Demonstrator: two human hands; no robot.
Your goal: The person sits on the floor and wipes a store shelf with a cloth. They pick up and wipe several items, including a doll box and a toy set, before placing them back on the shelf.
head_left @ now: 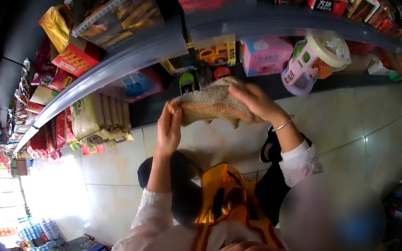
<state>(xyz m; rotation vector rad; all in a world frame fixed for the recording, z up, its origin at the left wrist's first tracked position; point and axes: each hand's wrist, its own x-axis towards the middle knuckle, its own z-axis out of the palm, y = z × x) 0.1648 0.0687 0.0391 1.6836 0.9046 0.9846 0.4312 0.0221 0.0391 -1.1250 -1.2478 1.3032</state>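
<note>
A tan, nubbly cloth (211, 102) is held up in front of the shelf (170, 46) by two hands; the left hand (169, 129) is closed on its left end from below, fingers wrapped round the edge; the right hand (256, 102), a bangle at its wrist, is laid flat over the cloth's right end and grips it from above. The cloth is thus carried in the air, spread between both hands, just before the lower shelf and clear of the tiled floor (351, 124); it is touching nothing on the shelf, as far as can be seen.

Behind it a pink box (266, 55), a pink and white basket (314, 61) and a yellow toy car (217, 55) are ranged on the lower shelf; stacked packets (99, 115) are seen at the left; a clear bin (119, 12) of snacks sits above.

As a judgement, the work is at its middle: the cloth has been taken up and is firmly in hand, but it is not set down anywhere, nor pressed to any surface; whether it is being folded, opened out or readied for wiping cannot be told.
</note>
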